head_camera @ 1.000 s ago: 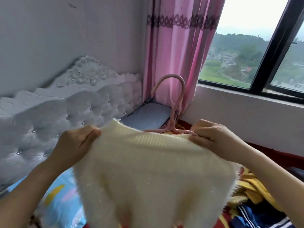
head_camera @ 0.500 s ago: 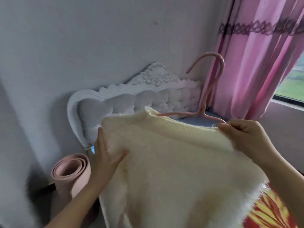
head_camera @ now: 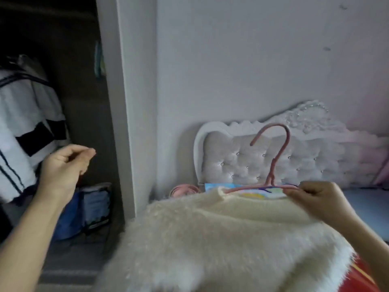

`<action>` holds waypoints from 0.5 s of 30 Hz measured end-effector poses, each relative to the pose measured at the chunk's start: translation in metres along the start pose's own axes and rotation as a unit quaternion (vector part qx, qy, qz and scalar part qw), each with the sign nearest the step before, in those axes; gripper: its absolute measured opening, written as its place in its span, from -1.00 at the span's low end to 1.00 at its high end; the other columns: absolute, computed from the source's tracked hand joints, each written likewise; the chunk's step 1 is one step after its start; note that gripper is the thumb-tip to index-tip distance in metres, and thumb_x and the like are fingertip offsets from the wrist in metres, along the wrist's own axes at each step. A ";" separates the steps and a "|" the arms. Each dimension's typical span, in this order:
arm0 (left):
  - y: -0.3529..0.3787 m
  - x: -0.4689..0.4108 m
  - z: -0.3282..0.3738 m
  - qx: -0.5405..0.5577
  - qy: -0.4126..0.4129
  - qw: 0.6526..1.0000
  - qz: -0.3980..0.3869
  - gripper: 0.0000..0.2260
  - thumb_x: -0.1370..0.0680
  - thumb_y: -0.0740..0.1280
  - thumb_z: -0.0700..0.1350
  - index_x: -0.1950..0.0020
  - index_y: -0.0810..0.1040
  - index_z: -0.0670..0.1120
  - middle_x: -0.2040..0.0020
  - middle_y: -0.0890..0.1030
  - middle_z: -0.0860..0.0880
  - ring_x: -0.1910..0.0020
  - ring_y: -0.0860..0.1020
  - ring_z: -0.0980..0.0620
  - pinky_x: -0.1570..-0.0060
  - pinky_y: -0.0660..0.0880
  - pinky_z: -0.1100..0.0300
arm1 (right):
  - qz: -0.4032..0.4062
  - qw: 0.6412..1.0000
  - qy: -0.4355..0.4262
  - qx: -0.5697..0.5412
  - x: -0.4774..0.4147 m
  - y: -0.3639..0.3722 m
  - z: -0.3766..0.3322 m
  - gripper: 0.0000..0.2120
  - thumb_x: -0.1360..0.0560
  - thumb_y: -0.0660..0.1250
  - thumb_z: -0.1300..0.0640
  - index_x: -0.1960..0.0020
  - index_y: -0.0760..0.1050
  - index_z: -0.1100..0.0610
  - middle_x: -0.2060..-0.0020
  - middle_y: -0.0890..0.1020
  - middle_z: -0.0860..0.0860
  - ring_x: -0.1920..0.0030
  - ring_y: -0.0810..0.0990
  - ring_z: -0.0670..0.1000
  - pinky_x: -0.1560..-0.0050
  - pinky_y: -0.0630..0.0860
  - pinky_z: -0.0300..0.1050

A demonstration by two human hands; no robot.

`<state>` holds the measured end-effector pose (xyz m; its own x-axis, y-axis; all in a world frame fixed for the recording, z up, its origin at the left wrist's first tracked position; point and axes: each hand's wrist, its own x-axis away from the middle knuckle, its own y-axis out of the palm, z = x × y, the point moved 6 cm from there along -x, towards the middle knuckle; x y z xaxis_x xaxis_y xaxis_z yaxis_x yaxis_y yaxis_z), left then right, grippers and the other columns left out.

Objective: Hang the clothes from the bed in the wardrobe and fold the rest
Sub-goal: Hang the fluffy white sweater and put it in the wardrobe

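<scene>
A fluffy cream sweater (head_camera: 210, 239) hangs on a pink hanger (head_camera: 273, 165), whose hook stands up above the neckline. My right hand (head_camera: 315, 199) pinches the sweater's right shoulder together with the hanger arm. My left hand (head_camera: 63, 167) is off the sweater, raised in front of the open dark wardrobe (head_camera: 80, 91) at the left, its fingers loosely curled and holding nothing. A white garment with dark stripes (head_camera: 25, 131) hangs inside the wardrobe.
The wardrobe's grey side panel (head_camera: 134, 102) stands between the opening and the white tufted headboard (head_camera: 294, 157). A blue bag (head_camera: 88, 209) sits on the wardrobe floor. A pink rolled mat (head_camera: 183, 189) leans by the headboard. Red bedding (head_camera: 366, 277) shows at lower right.
The view has swung left from the window to the wardrobe. My left hand has let go of the sweater's left shoulder and moved toward the wardrobe opening. My right hand keeps its hold.
</scene>
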<state>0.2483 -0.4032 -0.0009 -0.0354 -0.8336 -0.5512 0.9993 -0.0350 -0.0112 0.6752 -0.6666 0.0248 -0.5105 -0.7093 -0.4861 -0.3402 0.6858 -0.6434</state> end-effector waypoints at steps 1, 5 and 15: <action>-0.027 0.001 0.010 -0.014 0.023 1.000 -0.006 -0.67 -0.58 0.26 -0.19 0.26 0.64 0.15 0.43 0.55 0.19 0.44 0.45 0.27 0.39 0.37 0.47 | -0.018 1.000 -0.024 0.002 -0.001 0.022 -0.020 -0.53 -0.36 0.49 0.21 0.57 0.28 0.11 0.65 0.18 -0.08 0.55 0.21 -0.13 0.56 0.11 -0.28; -0.052 0.035 -0.015 -0.094 -0.054 0.970 -0.219 -0.36 -0.23 0.33 0.48 -0.14 0.52 0.10 -0.05 0.62 0.20 -0.07 0.53 0.33 -0.02 0.42 0.48 | -0.054 0.993 -0.094 0.037 0.001 0.099 -0.096 -0.53 -0.31 0.53 0.08 0.60 0.30 0.06 0.64 0.21 -0.08 0.54 0.20 -0.12 0.48 0.18 -0.24; -0.197 0.022 -0.066 -0.265 -0.083 0.935 -0.220 -0.86 -0.47 0.34 0.17 0.08 0.63 0.17 0.28 0.62 0.19 0.22 0.54 0.30 0.16 0.45 0.24 | -0.112 0.987 -0.110 0.015 0.020 0.241 -0.292 -0.50 -0.32 0.46 -0.12 0.62 0.32 0.08 0.73 0.26 -0.07 0.57 0.25 -0.06 0.48 0.17 -0.15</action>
<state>0.0508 -0.3784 -0.0663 -0.4014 -0.8783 -0.2596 0.7504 -0.1529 -0.6431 0.3524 -0.4678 0.0322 -0.2401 -0.8629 -0.4447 -0.3992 0.5053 -0.7651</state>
